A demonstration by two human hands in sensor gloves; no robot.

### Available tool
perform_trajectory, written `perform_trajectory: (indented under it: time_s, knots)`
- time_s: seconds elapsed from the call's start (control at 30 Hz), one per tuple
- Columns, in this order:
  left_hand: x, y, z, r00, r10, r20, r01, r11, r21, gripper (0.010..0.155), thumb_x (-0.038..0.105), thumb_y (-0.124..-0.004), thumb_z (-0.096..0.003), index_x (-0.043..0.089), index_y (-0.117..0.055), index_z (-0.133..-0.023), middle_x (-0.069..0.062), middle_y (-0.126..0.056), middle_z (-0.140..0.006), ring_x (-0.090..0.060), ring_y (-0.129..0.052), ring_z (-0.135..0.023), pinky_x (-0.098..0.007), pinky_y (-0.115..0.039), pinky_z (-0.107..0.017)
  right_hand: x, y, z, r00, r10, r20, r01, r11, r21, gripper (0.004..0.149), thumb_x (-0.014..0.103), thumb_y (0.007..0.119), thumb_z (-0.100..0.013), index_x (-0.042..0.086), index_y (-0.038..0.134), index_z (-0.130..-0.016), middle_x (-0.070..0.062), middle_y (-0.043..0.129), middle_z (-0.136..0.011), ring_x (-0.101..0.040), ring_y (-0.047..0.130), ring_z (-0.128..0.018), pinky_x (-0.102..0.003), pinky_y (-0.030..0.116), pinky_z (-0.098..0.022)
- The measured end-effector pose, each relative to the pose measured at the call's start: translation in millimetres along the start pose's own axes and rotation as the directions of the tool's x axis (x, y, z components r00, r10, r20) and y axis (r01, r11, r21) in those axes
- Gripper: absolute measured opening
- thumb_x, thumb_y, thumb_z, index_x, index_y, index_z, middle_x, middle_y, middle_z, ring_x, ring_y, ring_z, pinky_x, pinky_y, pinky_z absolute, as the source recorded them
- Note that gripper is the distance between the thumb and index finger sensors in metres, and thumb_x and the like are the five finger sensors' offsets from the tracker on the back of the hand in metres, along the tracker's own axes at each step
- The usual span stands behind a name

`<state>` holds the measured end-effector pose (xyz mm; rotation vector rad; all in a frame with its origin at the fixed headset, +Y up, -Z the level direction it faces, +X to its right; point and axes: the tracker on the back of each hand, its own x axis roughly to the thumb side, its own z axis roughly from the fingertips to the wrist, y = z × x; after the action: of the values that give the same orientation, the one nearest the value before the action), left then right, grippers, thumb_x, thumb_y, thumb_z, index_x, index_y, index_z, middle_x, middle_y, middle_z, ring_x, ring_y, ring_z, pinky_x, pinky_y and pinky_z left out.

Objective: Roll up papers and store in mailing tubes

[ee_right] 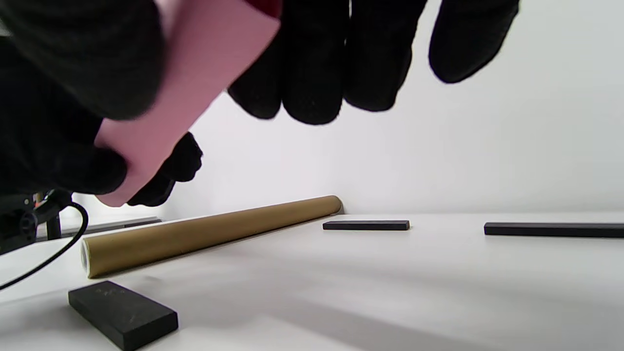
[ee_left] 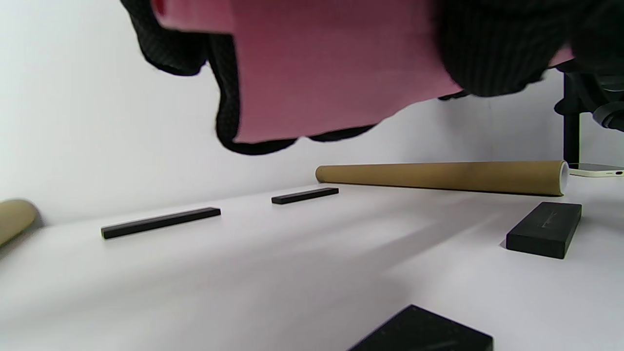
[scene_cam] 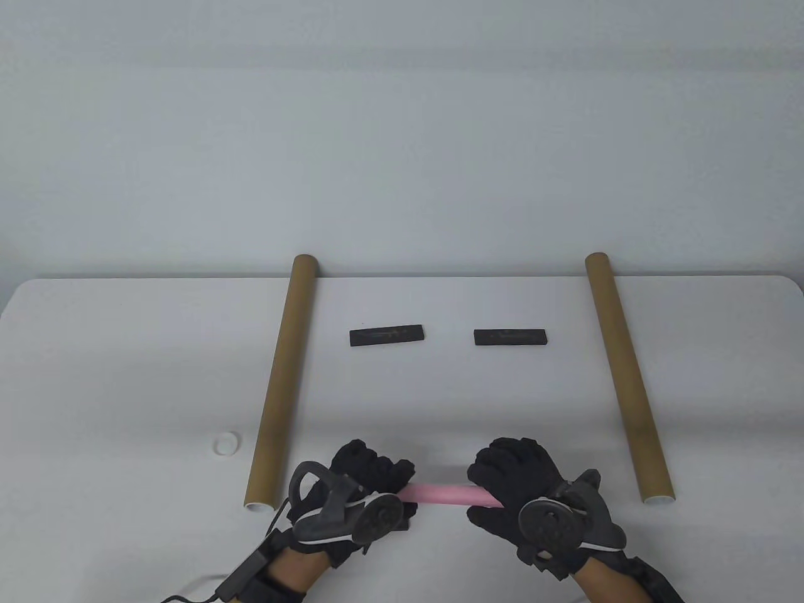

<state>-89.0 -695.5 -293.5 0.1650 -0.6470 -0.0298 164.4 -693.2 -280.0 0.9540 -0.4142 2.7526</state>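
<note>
- A rolled pink paper (scene_cam: pixel 449 494) is held level above the near edge of the white surface (scene_cam: pixel 125 389), spanning the gap between two gloved hands.
- The left hand (scene_cam: pixel 367 487) grips the roll's left end with fingers curled round it; the left wrist view shows the pink sheet (ee_left: pixel 331 68) filling the top of the frame.
- The right hand (scene_cam: pixel 524 493) grips the right end; in the right wrist view the thumb side presses the paper (ee_right: pixel 195 83) while the other fingers (ee_right: pixel 312 68) hang curved beyond it.
- A brown mailing tube (scene_cam: pixel 279 383) lies to the left of the hands, running from the near edge toward the far edge of the surface.
- A second mailing tube (scene_cam: pixel 628 377) lies to the right, well apart from the first, angled slightly outward.
- Two flat black bars (scene_cam: pixel 387 335) (scene_cam: pixel 510 337) rest side by side between the tubes, farther back.
- The wrist views show further black blocks (ee_left: pixel 545 229) (ee_right: pixel 122 314) lying on the surface under the hands.
- A small white ring-shaped cap (scene_cam: pixel 225 443) sits just left of the left tube.
</note>
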Motion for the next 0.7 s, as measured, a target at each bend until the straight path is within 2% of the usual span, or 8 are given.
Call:
perform_trajectory:
  time_s: [0.07, 0.17, 0.27, 0.3, 0.4, 0.47, 0.6, 0.7]
  knots:
    - [0.5, -0.1, 0.9, 1.0, -0.01, 0.0, 0.01, 1.0, 0.001, 0.067, 0.069, -0.075, -0.0341, 0.031, -0.08, -0.089, 0.01, -0.101, -0.061, -0.011, -0.106, -0.057, -0.046, -0.075, -0.068, 0.2, 0.6, -0.2, 1.0, -0.015, -0.006, 0.015, 1.0, 0.001, 0.058, 0.055, 0.085, -0.045, 0.021, 0.083, -0.092, -0.008, 0.084, -0.099, -0.043, 0.08, -0.098, -0.07, 0.064, -0.07]
    - [4.8, 0.5, 2.5, 0.998, -0.051, 0.022, 0.05, 0.998, 0.03, 0.068, 0.067, -0.077, -0.0354, 0.033, -0.072, -0.094, 0.007, -0.093, -0.082, -0.018, -0.099, -0.077, -0.048, -0.071, -0.07, -2.5, 2.4, -2.0, 0.999, -0.036, -0.024, 0.036, 0.999, 0.023, 0.056, 0.06, 0.08, -0.044, 0.019, 0.093, -0.079, -0.008, 0.094, -0.087, -0.042, 0.088, -0.09, -0.069, 0.068, -0.068]
    - [7.3, 3.5, 2.7, 0.997, -0.063, 0.036, 0.061, 0.997, 0.051, 0.066, 0.067, -0.076, -0.0353, 0.033, -0.075, -0.092, 0.009, -0.097, -0.072, -0.014, -0.102, -0.069, -0.047, -0.073, -0.069, -4.8, 3.5, -2.0, 0.998, -0.061, -0.026, 0.062, 0.997, 0.042, 0.059, 0.065, 0.076, -0.043, 0.018, 0.097, -0.072, -0.008, 0.098, -0.081, -0.041, 0.093, -0.085, -0.068, 0.07, -0.067]
    - [7.2, 3.6, 2.4, 0.998, -0.05, 0.037, 0.048, 0.998, 0.048, 0.066, 0.068, -0.076, -0.0349, 0.032, -0.077, -0.091, 0.009, -0.099, -0.068, -0.013, -0.104, -0.064, -0.047, -0.073, -0.068, -5.5, 3.3, -1.7, 0.997, -0.069, -0.029, 0.07, 0.997, 0.037, 0.061, 0.065, 0.076, -0.043, 0.018, 0.096, -0.075, -0.009, 0.096, -0.083, -0.042, 0.091, -0.087, -0.069, 0.069, -0.067]
    - [4.0, 1.5, 0.7, 1.0, -0.009, 0.02, 0.008, 1.0, 0.019, 0.067, 0.07, -0.074, -0.0337, 0.03, -0.081, -0.088, 0.01, -0.102, -0.059, -0.011, -0.107, -0.054, -0.046, -0.076, -0.067, -4.9, 2.3, -1.2, 0.999, -0.046, -0.026, 0.047, 0.999, 0.027, 0.068, 0.061, 0.083, -0.042, 0.018, 0.08, -0.095, -0.011, 0.081, -0.1, -0.046, 0.079, -0.097, -0.07, 0.064, -0.069]
    - [2.4, 0.6, 0.6, 1.0, -0.002, 0.008, 0.002, 1.0, 0.007, 0.068, 0.07, -0.073, -0.0336, 0.03, -0.08, -0.088, 0.01, -0.102, -0.059, -0.011, -0.107, -0.055, -0.046, -0.076, -0.067, -2.3, 1.9, -0.6, 1.0, 0.001, -0.011, -0.001, 1.0, 0.021, 0.063, 0.056, 0.085, -0.044, 0.02, 0.079, -0.096, -0.01, 0.08, -0.101, -0.045, 0.077, -0.098, -0.07, 0.064, -0.07]
    - [5.2, 0.6, 1.9, 0.998, -0.047, 0.028, 0.047, 0.999, 0.02, 0.069, 0.068, -0.075, -0.035, 0.033, -0.072, -0.095, 0.008, -0.095, -0.081, -0.017, -0.1, -0.075, -0.048, -0.071, -0.07, -3.1, 3.9, -2.5, 0.999, -0.03, -0.028, 0.031, 0.998, 0.046, 0.057, 0.06, 0.081, -0.044, 0.019, 0.091, -0.082, -0.009, 0.091, -0.09, -0.043, 0.083, -0.094, -0.07, 0.066, -0.069]
    - [8.0, 3.2, 2.5, 0.999, -0.012, 0.041, 0.011, 1.0, 0.027, 0.067, 0.068, -0.075, -0.0345, 0.033, -0.077, -0.092, 0.009, -0.099, -0.069, -0.014, -0.104, -0.065, -0.047, -0.073, -0.069, -5.7, 4.3, -2.9, 0.997, -0.071, -0.033, 0.073, 0.995, 0.063, 0.061, 0.066, 0.073, -0.043, 0.017, 0.098, -0.07, -0.009, 0.098, -0.08, -0.043, 0.086, -0.092, -0.069, 0.068, -0.067]
